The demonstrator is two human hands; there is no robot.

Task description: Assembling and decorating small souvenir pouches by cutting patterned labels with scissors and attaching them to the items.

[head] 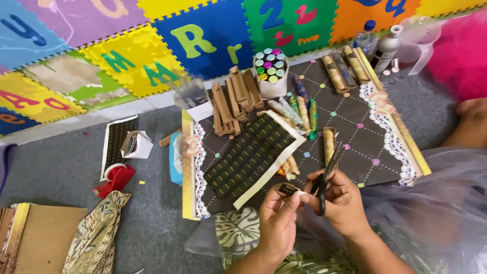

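Head view: scissors (328, 170) point up-right, away

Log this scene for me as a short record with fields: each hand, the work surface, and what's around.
Left hand: pinches a small dark sticker piece
Right hand: holds black scissors, blades pointing up
Work surface: dark lace-edged board on grey floor
On board: dark patterned sticker sheet, brown paper rolls, cup of markers
Left of board: red tape dispenser

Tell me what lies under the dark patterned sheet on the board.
The dark patterned sheet covers part of the board and some rolled paper sticks, whose ends poke out; the rest is hidden.
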